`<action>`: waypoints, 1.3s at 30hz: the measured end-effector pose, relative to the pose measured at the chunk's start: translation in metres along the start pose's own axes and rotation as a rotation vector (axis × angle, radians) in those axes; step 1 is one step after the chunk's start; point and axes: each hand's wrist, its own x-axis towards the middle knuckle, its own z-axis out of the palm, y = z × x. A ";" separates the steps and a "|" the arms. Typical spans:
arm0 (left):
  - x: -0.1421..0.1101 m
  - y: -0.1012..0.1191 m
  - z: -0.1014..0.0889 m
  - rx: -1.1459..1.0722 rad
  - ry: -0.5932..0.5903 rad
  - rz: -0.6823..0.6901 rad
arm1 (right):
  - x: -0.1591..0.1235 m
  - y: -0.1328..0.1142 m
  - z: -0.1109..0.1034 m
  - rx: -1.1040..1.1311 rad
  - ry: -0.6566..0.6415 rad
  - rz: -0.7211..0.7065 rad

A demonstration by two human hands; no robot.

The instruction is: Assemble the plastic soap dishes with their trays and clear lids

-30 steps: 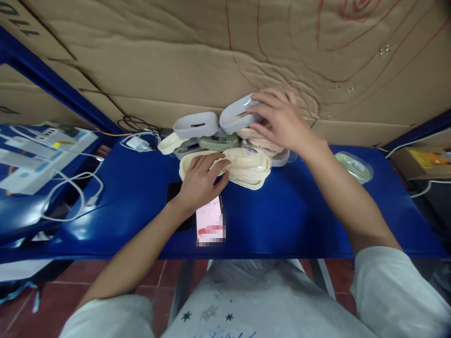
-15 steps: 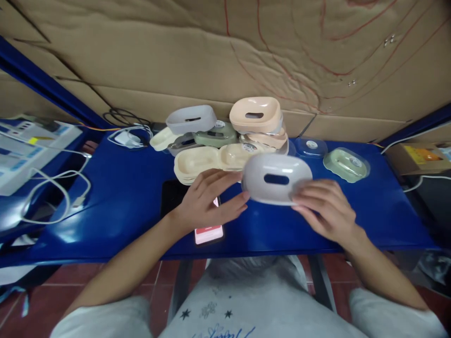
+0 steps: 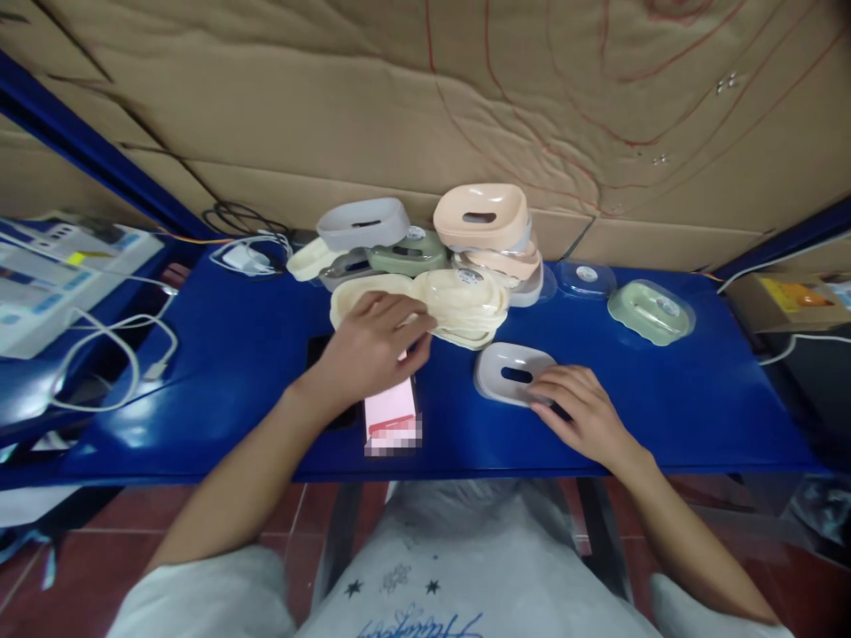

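Observation:
My right hand [image 3: 581,412] grips the right end of a light grey soap dish [image 3: 490,383] with a slot in its middle; the dish is low over the blue table. My left hand [image 3: 378,346], fingers bent and thumb apart, is at the front of the cream soap dishes [image 3: 465,306] and holds nothing that I can see. Whether it touches them is hard to tell. A phone [image 3: 389,408] with a lit pink screen lies under and in front of that hand.
Behind are a grey dish [image 3: 364,223], a green dish [image 3: 416,255] and stacked peach dishes [image 3: 482,232]. To the right lie a clear lid [image 3: 586,282] and a green dish under plastic [image 3: 650,312]. White cables [image 3: 136,354] run at left. Cardboard [image 3: 299,115] stands behind the table.
The grey dish has come down and slightly toward me in my right hand. My left hand has left its edge and moved left, to the cream dishes.

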 end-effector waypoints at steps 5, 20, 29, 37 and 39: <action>-0.018 -0.040 -0.007 0.045 -0.208 -0.191 | 0.024 -0.001 0.003 -0.006 -0.042 -0.127; -0.037 -0.051 -0.026 0.037 -0.300 -0.304 | 0.006 -0.005 0.009 -0.035 -0.112 -0.050; -0.064 0.004 -0.067 -0.202 -0.223 -0.313 | -0.031 0.004 0.000 -0.003 0.081 0.120; -0.011 0.100 0.007 -0.216 -0.354 0.369 | -0.032 -0.019 0.005 0.085 0.402 0.450; -0.003 0.105 0.026 -0.169 -0.351 0.461 | -0.028 -0.025 0.010 0.098 0.375 0.408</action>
